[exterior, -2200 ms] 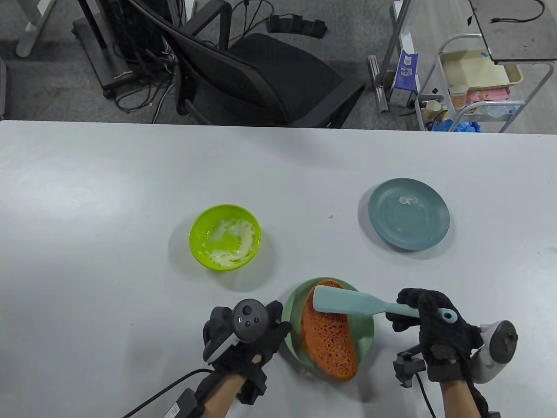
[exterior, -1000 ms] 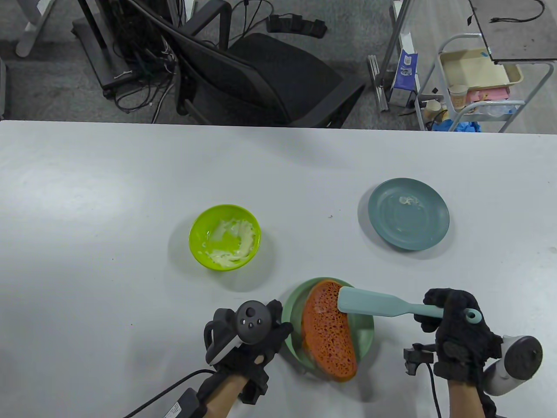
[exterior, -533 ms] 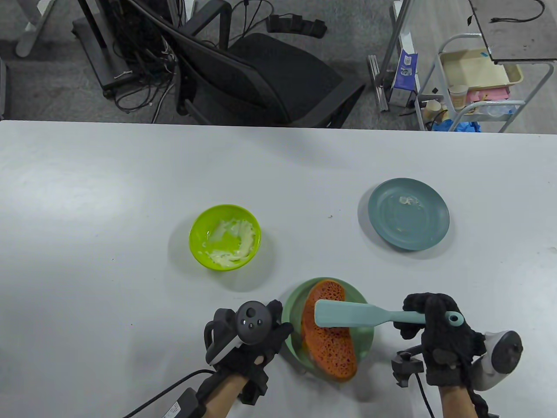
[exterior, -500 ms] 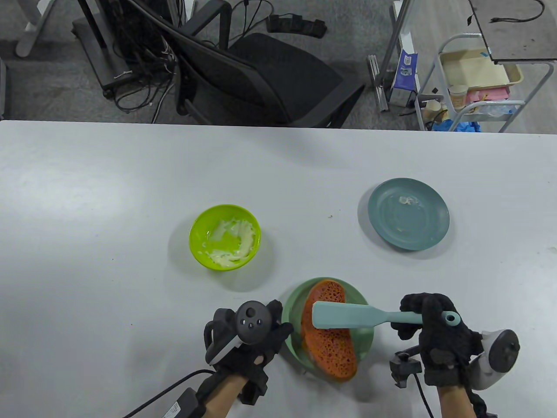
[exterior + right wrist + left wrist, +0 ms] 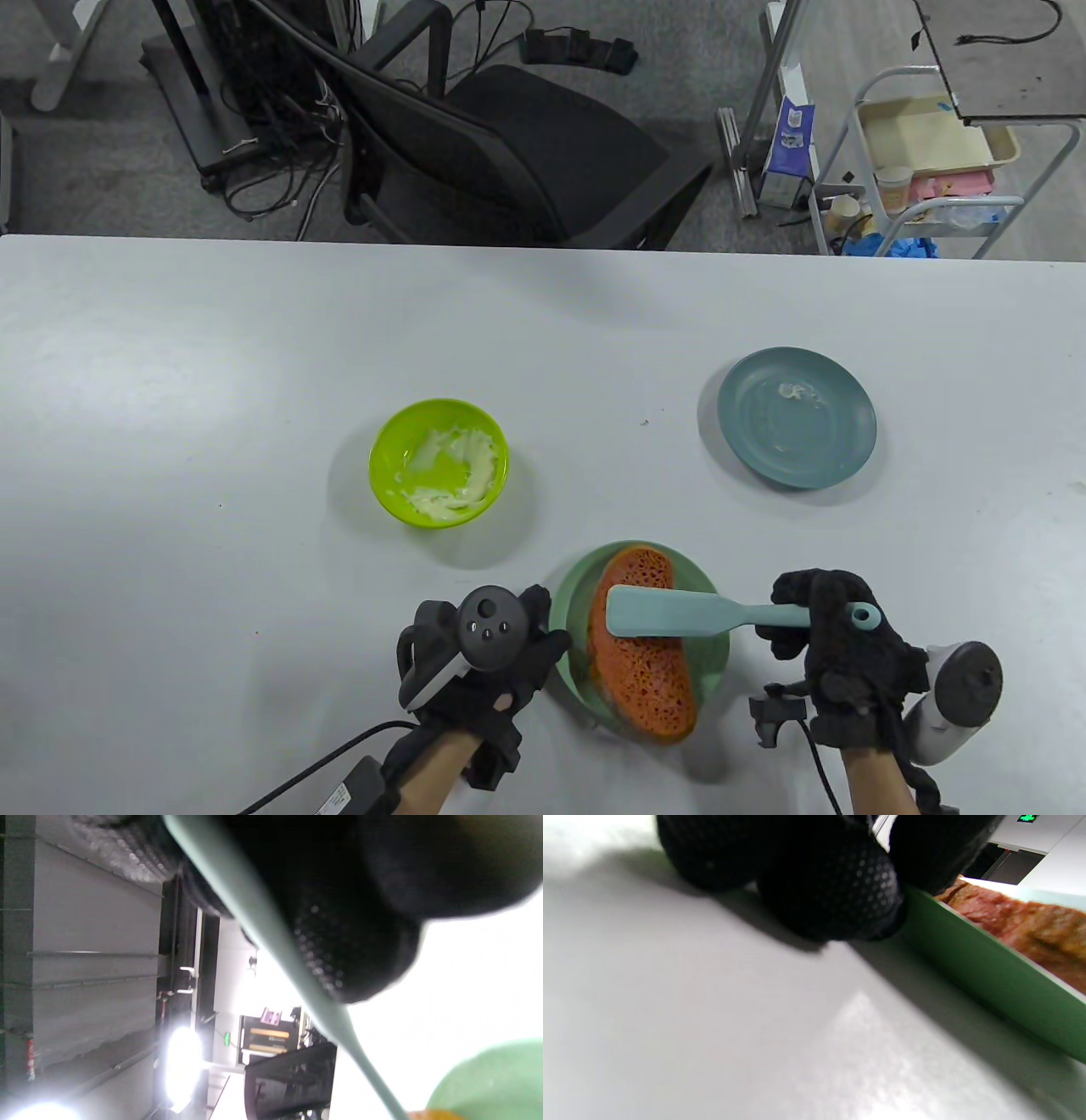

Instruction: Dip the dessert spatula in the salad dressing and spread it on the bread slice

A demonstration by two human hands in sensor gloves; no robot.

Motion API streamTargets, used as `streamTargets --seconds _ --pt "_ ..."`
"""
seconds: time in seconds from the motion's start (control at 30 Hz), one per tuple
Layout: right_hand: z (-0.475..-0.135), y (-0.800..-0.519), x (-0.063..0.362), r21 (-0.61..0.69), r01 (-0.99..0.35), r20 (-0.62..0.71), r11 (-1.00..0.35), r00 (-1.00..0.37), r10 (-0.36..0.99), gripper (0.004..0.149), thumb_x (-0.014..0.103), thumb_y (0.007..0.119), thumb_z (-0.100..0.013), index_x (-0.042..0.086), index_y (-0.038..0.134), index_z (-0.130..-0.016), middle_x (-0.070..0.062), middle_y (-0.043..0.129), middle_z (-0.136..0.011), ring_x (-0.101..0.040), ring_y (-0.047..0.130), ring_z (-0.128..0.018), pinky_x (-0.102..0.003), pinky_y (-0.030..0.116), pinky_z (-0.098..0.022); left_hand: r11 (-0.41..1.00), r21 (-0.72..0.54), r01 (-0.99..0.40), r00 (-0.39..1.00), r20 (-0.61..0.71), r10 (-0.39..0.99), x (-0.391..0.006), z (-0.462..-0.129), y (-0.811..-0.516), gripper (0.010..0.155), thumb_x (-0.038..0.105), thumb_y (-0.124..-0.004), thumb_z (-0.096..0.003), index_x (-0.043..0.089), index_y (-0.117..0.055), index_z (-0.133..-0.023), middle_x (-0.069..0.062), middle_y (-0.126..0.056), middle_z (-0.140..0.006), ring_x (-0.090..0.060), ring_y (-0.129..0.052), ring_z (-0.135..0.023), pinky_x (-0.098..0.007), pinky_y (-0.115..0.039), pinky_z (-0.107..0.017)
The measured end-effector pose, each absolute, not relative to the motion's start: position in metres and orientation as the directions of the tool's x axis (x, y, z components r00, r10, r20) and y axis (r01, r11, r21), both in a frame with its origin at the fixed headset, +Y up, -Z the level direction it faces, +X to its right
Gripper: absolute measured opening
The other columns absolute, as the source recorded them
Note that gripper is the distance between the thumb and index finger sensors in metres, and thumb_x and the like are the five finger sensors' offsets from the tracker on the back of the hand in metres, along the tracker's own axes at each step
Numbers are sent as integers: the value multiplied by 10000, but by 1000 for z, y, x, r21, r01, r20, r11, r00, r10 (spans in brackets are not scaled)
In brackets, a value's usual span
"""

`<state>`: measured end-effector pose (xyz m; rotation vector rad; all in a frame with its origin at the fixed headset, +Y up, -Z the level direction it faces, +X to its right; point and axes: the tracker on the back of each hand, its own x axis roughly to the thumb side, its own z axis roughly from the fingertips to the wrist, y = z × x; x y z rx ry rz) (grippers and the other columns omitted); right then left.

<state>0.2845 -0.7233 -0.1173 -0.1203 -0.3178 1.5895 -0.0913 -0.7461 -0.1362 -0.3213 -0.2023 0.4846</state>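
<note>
Dressing (image 5: 450,475), pale and smeared, sits in the lime bowl (image 5: 386,441) at centre-left of the white surface (image 5: 212,356), well apart from the hands. Nearer, by the near edge, the left hand (image 5: 475,662) rests beside the left rim of the pale green plate (image 5: 717,658); from above the tracker hides its fingers, so only the left wrist view shows the dark gloved fingertips (image 5: 831,891) lying on the surface and touching the plate's outer wall (image 5: 988,971), with nothing held in that grip. The same view shows the crusty side of the bread slice (image 5: 1022,925) above the rim, which the table view gives as an orange, holed slice (image 5: 640,679) lying on the plate. The flat blade of the light blue spatula (image 5: 662,611) lies across the far half of the slice, its handle running right. The right hand (image 5: 840,645) has its grip curled round that handle, the ringed end sticking out past the knuckles. The right wrist view, turned sideways, shows the handle (image 5: 271,942) passing under the glove. Farther right and farther back sits a grey-blue plate (image 5: 797,450) with a small pale smear.
</note>
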Motion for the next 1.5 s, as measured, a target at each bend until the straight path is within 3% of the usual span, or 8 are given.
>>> streamTargets --seconds 0.33,0.87,1.37,1.5 --pt "-112 -705 302 -372 -926 185 -66 -144 972 384 466 698 -469 158 858 -633 -159 938 -585 -374 994 -226 -400 864 -113 832 -355 -426 865 111 490 -92 -137 -746 633 490 -817 -537 90 -685 -1010 91 -982 -645 -27 -1044 -366 -263 -905 -291" --pt "-110 -706 306 -392 -920 183 -33 -113 977 383 473 691 -468 164 852 -627 -150 933 -577 -381 982 -221 -403 857 -111 838 -350 -419 869 115 482 -91 -137 -746 634 493 -813 -538 92 -683 -1012 92 -978 -648 -27 -1042 -366 -264 -904 -292" --pt "-119 -731 277 -177 -981 87 81 67 994 377 451 754 -471 148 847 -676 -183 924 -632 -405 1014 -287 -412 919 -151 839 -350 -418 869 115 481 -91 -136 -746 638 494 -813 -537 92 -681 -1015 92 -978 -648 -26 -1041 -367 -265 -903 -292" --pt "-119 -732 279 -200 -978 76 66 52 996 374 447 743 -472 147 843 -670 -180 923 -629 -401 1012 -288 -418 906 -155 839 -349 -417 869 116 480 -91 -136 -746 638 494 -812 -537 92 -681 -1015 92 -977 -650 -26 -1040 -370 -264 -903 -294"
